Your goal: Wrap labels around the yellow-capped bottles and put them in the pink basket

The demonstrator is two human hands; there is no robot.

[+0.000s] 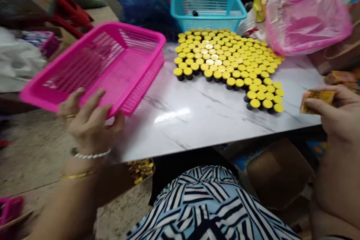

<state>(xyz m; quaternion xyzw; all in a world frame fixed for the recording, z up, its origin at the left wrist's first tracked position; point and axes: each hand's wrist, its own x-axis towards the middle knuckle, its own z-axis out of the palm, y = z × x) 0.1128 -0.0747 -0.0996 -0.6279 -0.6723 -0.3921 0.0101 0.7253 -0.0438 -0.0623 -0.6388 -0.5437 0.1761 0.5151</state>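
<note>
Sitting at a white marble table (197, 127), the person faces a wide, ragged block of small dark bottles (225, 60) with yellow caps, standing upright and packed shoulder to shoulder. Its near side is stepped and uneven, and its right end tapers into a narrower strip. A few caps in the middle catch the light and look paler.

Beyond the block sits a blue basket (208, 15), with a small dark object inside. To the right, a pink plastic bag (306, 15) hangs over the far corner, reaching the block's edge. Below the table, a cardboard box (278, 172) stands at the right, and a heap of yellow caps (140, 170) lies at the lower left.

Open marble stretches between the bottles and the table's front edge, the widest room for moving — the far side is crowded.

The left hand (90, 123) grips the near corner of a pink basket (112, 63), which is tilted and raised beside the block, clear of the bottles. The right hand (337, 108) pinches a small yellow packet (317, 101) between thumb and fingers, just off the table's right edge — near the block, not touching it.
</note>
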